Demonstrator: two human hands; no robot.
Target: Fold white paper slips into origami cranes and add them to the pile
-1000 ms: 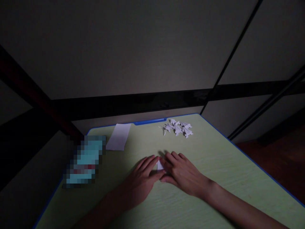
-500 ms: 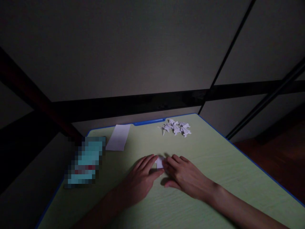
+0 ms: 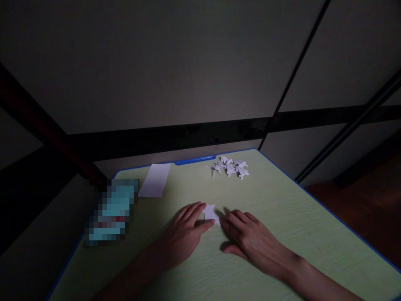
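Observation:
A small piece of folded white paper (image 3: 209, 212) lies on the table between my two hands. My left hand (image 3: 184, 232) holds it down from the left, fingertips on its upper left edge and thumb across its lower edge. At the paper's right corner are the index fingertips of my right hand (image 3: 247, 236). That hand's fingers lie together, slightly bent, while its thumb is spread apart below. Part of the paper is hidden under my fingers.
Several folded white paper figures (image 3: 230, 168) sit in a cluster at the table's far side. A white paper sheet (image 3: 156, 180) lies at the back left, beside a pixelated flat device (image 3: 112, 209). The pale green table (image 3: 282, 200) has a blue rim and meets cabinet panels behind.
My right hand has slid right and slightly toward me, off most of the folded paper. More of the paper shows, including pointed corners. My left hand has barely moved.

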